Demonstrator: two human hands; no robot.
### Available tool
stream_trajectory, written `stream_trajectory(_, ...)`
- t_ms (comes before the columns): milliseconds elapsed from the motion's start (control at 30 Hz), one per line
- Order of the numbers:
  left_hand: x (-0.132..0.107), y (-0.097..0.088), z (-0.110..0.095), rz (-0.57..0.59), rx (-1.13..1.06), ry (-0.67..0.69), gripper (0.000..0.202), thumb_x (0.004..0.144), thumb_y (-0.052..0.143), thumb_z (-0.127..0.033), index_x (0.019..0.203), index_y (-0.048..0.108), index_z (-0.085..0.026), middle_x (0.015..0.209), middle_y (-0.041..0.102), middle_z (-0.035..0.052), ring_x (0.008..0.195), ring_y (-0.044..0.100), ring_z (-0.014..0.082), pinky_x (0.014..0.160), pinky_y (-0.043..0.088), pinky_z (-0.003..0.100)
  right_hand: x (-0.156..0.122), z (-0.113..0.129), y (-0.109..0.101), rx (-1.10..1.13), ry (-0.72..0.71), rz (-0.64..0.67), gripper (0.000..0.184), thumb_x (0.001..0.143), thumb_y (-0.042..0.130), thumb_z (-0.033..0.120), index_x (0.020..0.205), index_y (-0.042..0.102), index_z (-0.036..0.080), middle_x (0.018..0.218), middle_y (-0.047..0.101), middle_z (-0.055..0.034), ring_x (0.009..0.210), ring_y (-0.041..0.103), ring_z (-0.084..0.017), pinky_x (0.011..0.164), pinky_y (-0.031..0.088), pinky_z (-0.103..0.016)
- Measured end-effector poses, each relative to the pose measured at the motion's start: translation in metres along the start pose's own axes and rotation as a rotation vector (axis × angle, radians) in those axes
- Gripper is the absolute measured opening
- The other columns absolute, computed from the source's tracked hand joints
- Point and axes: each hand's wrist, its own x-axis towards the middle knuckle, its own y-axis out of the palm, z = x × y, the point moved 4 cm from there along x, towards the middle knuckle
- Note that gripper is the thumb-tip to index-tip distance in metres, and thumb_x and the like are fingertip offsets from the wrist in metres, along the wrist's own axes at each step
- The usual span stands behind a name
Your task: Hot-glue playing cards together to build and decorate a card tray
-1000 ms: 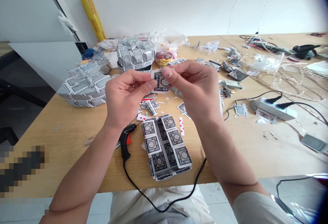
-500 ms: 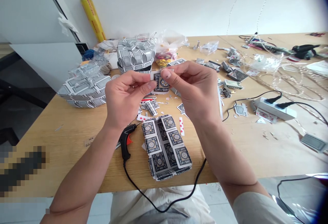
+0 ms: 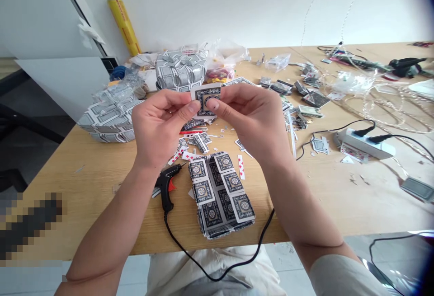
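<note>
A small playing card piece [image 3: 205, 91], patterned dark blue with a white border, is pinched at both sides above the table. My left hand [image 3: 159, 122] is closed on its left edge, between thumb and forefinger. On the other side, my right hand [image 3: 256, 119] grips it with the thumb across its front. Below them lies a box-like form covered with cards [image 3: 222, 194], its card backs facing up. Left of that form rests a black hot glue gun [image 3: 166, 185] with a red trigger. Cut card strips [image 3: 200, 142] are scattered just beyond.
Two card-covered woven objects [image 3: 110, 119] [image 3: 181, 68] stand at the back left, near a yellow roll [image 3: 124, 25]. On the right are a white power strip [image 3: 366, 142] with plugged cords and coiled rope [image 3: 389, 106]. The black glue-gun cord [image 3: 217, 279] hangs past the table's front edge.
The card piece has moved slightly left and turned, so more of its patterned face shows. Both hands have shifted a little to the left with it.
</note>
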Motion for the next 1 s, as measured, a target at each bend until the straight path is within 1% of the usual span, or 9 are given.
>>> stream_trajectory(167,0.000,0.001,-0.001,0.004,-0.002,-0.009,0.017,0.079,0.096,-0.030,0.088,0.083,-0.026,0.082,0.078,-0.0038,0.072,0.072,0.0105,0.071,0.064,0.025,0.000,-0.005,-0.001,-0.019,-0.015,-0.047,0.022,0.089,0.089,0.038,0.088,0.073,0.022,0.081,0.070,0.0005,0.076,0.065,-0.013,0.068,0.059,-0.030)
stream_trajectory(400,0.000,0.003,-0.002,-0.011,0.001,-0.035,0.021,0.077,0.098,-0.036,0.085,0.081,-0.026,0.081,0.078,-0.0030,0.072,0.072,0.0125,0.069,0.065,0.028,0.002,-0.008,-0.002,-0.046,-0.037,-0.061,0.029,0.088,0.088,0.048,0.088,0.073,0.023,0.080,0.070,-0.0013,0.073,0.064,-0.015,0.062,0.057,-0.032)
stream_trajectory(533,0.000,0.003,-0.001,-0.020,0.015,-0.034,0.021,0.078,0.097,-0.034,0.086,0.080,-0.025,0.082,0.078,-0.0022,0.073,0.073,0.0138,0.070,0.065,0.030,0.002,-0.009,-0.003,-0.055,-0.042,-0.062,0.030,0.089,0.087,0.050,0.089,0.073,0.024,0.078,0.070,-0.0014,0.073,0.065,-0.016,0.060,0.057,-0.032)
stream_trajectory(667,-0.001,0.003,0.001,-0.005,0.001,-0.039,0.019,0.079,0.096,-0.032,0.088,0.081,-0.026,0.083,0.077,-0.0023,0.075,0.073,0.0143,0.072,0.064,0.031,0.002,-0.009,-0.002,-0.062,-0.036,-0.057,0.030,0.089,0.087,0.050,0.086,0.073,0.024,0.077,0.070,-0.0016,0.071,0.065,-0.016,0.060,0.057,-0.032)
stream_trajectory(767,-0.001,0.003,0.001,-0.002,0.000,-0.040,0.020,0.079,0.097,-0.034,0.088,0.081,-0.026,0.082,0.077,-0.0025,0.074,0.073,0.0139,0.071,0.064,0.031,0.003,-0.010,-0.001,-0.054,-0.024,-0.062,0.032,0.087,0.087,0.052,0.085,0.073,0.024,0.077,0.070,-0.0013,0.070,0.064,-0.015,0.061,0.057,-0.032)
stream_trajectory(900,0.000,0.002,0.002,-0.013,-0.005,-0.037,0.020,0.077,0.098,-0.034,0.086,0.082,-0.026,0.080,0.076,-0.0027,0.072,0.072,0.0121,0.070,0.064,0.028,0.004,-0.011,-0.002,-0.030,-0.030,-0.064,0.034,0.085,0.088,0.054,0.088,0.074,0.023,0.077,0.071,-0.0009,0.071,0.065,-0.015,0.061,0.058,-0.032)
stream_trajectory(1000,0.000,0.001,0.003,-0.013,-0.006,-0.045,0.023,0.077,0.098,-0.039,0.087,0.081,-0.026,0.081,0.076,-0.0025,0.072,0.072,0.0126,0.068,0.064,0.028,0.005,-0.010,-0.003,-0.038,-0.034,-0.034,0.036,0.086,0.087,0.056,0.089,0.075,0.023,0.074,0.068,-0.0005,0.072,0.065,-0.016,0.059,0.056,-0.032)
